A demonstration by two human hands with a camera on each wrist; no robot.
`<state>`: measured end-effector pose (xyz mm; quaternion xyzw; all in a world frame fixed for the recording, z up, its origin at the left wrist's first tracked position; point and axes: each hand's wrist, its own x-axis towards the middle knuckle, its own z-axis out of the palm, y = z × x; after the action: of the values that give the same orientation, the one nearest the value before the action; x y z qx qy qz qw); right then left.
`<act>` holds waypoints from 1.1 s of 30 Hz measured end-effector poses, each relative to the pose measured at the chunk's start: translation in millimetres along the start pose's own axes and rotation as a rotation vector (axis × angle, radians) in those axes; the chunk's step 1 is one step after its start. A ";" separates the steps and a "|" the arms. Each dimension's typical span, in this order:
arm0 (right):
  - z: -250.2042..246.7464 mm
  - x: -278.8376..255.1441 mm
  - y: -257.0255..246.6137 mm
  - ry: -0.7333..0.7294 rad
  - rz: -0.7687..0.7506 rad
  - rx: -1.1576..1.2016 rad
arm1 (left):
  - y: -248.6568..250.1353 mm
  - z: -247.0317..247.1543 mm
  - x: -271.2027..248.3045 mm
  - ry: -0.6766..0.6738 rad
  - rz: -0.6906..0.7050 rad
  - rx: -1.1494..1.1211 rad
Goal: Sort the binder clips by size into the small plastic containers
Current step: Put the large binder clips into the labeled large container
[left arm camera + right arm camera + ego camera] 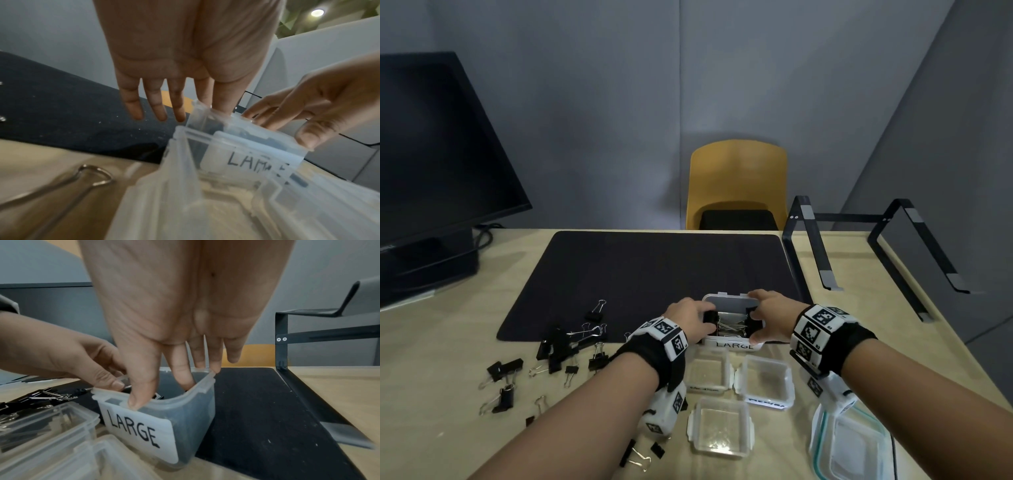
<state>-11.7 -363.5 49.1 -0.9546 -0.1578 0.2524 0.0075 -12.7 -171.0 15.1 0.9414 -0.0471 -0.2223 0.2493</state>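
Note:
A clear container labelled LARGE (734, 345) (246, 157) (185, 410) stands at the black mat's near edge with several large binder clips (729, 327) inside. My left hand (686, 313) (185, 65) (61, 356) is at its left end, with thumb and index reaching in and pinching a black clip (710, 318); the other fingers hang straight outside. My right hand (770, 310) (174, 305) (318, 105) grips the right end, thumb on the front rim, index inside, other fingers on the far rim. Loose clips (565, 346) lie to the left.
Three empty small containers (709, 371) (765, 380) (719, 425) sit just in front of the LARGE one. A bigger teal-sealed tub (849, 442) is at the near right. A monitor (431, 154) stands far left, a black laptop stand (859, 246) far right, a yellow chair (736, 185) behind the table.

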 end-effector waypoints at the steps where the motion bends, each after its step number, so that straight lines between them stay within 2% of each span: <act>1: -0.6 -0.5 -0.8 -0.012 0.004 -0.019 | 1.1 -1.0 0.4 0.005 -0.002 0.005; 5: 1.7 -5.2 -2.5 -0.033 0.034 -0.036 | 5.0 -2.6 0.2 0.029 -0.011 0.030; 13: 12.6 5.8 3.2 -0.049 0.108 0.086 | 7.2 5.4 0.4 0.021 0.086 0.111; 18: 11.7 7.2 9.2 -0.057 0.050 0.059 | 9.4 1.2 2.2 0.041 0.104 0.209; 21: 10.9 6.0 8.0 -0.051 0.047 0.034 | 7.8 -2.1 3.8 0.065 0.084 0.208; 24: 10.2 6.3 4.4 -0.039 0.040 0.009 | 2.5 0.4 5.0 0.019 0.069 0.141; 29: 11.4 5.8 4.9 0.027 0.031 0.030 | 1.0 6.9 8.1 -0.002 0.123 0.068; 33: 13.6 8.3 6.9 0.057 0.031 0.032 | 1.5 5.6 12.7 0.001 0.106 0.067</act>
<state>-9.4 -368.4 32.6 -0.9635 -0.1385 0.2277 0.0234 -3.7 -177.4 6.5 0.9456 -0.1041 -0.2064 0.2289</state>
